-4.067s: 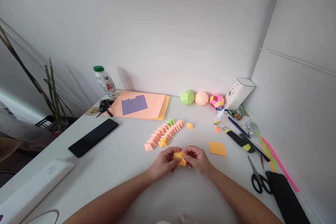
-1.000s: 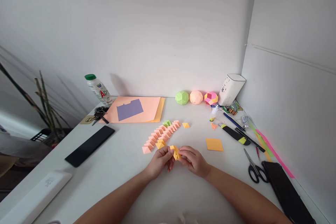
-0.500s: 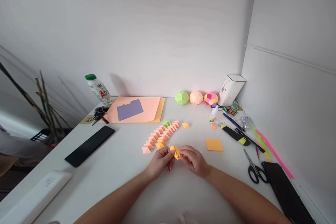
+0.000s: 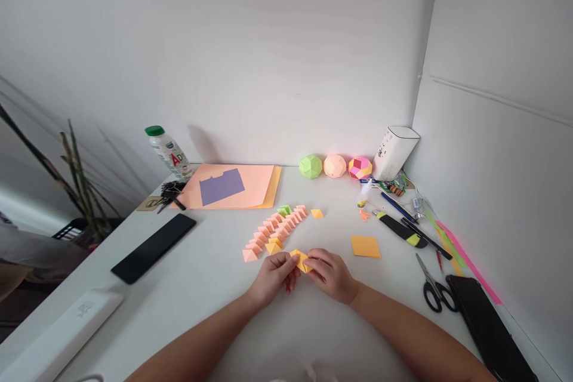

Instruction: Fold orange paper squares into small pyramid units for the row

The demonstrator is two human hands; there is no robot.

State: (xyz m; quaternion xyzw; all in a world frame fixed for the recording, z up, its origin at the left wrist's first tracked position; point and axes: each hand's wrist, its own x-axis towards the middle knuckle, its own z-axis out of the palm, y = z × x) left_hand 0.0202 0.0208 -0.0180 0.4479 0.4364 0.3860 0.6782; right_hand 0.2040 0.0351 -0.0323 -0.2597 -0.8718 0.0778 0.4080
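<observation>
Between my hands is a small folded piece of yellow-orange paper (image 4: 301, 261). My left hand (image 4: 272, 277) pinches its left side with thumb and fingers. On the right side, my right hand (image 4: 331, 274) grips the paper's edge with closed fingertips. Just beyond lie rows of folded paper units (image 4: 277, 230), mostly peach, with a few yellow and green ones among them. A single yellow folded unit (image 4: 317, 213) lies apart from the rows. To the right is a square stack of orange paper (image 4: 366, 246).
Three faceted paper balls (image 4: 335, 166) stand by the wall. Scissors (image 4: 434, 289), a utility knife (image 4: 400, 229), a glue bottle (image 4: 364, 193) and a black phone-like slab (image 4: 487, 325) lie rightward. Leftward are peach sheets (image 4: 259, 182), keys (image 4: 171, 192), a bottle (image 4: 169, 155) and a black slab (image 4: 154, 248).
The yellow-orange paper has flattened and turned slightly between my fingers, with its folds lying closer together. Both hands stay in nearly the same place.
</observation>
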